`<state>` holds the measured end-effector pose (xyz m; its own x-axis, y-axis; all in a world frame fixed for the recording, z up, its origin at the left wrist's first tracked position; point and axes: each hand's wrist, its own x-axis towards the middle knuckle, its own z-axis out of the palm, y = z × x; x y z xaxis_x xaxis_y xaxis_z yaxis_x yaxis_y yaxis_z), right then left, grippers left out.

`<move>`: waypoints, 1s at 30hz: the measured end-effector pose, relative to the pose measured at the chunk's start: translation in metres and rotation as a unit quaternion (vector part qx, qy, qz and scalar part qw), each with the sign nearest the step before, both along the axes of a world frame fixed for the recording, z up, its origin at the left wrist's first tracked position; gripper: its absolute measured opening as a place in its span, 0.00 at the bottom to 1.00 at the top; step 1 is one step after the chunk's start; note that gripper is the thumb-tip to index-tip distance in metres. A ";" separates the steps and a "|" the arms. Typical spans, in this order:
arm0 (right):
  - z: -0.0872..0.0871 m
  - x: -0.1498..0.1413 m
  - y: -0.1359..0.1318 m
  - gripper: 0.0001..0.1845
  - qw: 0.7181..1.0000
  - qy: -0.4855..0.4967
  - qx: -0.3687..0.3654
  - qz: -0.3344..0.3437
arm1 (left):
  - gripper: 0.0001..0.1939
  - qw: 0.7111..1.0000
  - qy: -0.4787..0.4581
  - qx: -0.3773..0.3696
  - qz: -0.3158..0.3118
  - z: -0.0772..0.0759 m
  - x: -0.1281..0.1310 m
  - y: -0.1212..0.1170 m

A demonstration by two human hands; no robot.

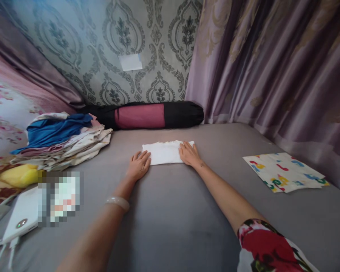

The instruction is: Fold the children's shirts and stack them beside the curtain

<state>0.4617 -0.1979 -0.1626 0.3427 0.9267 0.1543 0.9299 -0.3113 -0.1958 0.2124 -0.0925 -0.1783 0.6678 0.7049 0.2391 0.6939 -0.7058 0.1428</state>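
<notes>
- A white, rectangular folded cloth point(164, 154) lies mid-scene on smooth grey fabric sheeting point(170, 211); uneven pulling could skew it.
- Left hand point(138, 166), fingers slightly apart, lies flat at its left end; dragging might ruck the sheeting.
- Right hand point(190, 154), fingers nearly together, covers its right end; snagging might loosen folds.

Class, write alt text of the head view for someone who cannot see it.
A person's left hand and right hand rest on opposite ends of a folded white cloth on a grey surface. A heap of clothes lies to the left, a patterned cloth to the right, and a black-and-pink roll behind.
</notes>
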 end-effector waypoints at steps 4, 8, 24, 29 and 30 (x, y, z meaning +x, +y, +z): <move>-0.008 0.007 -0.002 0.28 1.000 -0.007 -0.007 -0.012 | 0.24 1.000 0.004 0.002 0.002 -0.001 0.000 0.001; -0.012 0.007 -0.001 0.28 1.000 -0.009 -0.006 -0.011 | 0.24 1.000 0.006 0.007 0.003 -0.002 0.000 0.001; -0.002 0.020 -0.009 0.31 0.999 -0.004 -0.033 -0.038 | 0.23 0.999 0.042 0.025 -0.006 -0.001 0.001 0.003; -0.003 0.026 -0.013 0.31 0.999 -0.015 -0.038 -0.020 | 0.19 0.994 0.034 0.034 -0.095 0.012 0.013 0.013; -0.004 0.026 -0.013 0.32 0.999 -0.014 -0.040 -0.018 | 0.18 0.993 0.033 0.017 -0.108 0.015 0.018 0.015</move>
<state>0.4880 -0.2109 -0.1661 0.3733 0.9234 0.0894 0.9223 -0.3590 -0.1434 0.2300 -0.0772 -0.1637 0.8181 0.5352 0.2105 0.5323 -0.8432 0.0754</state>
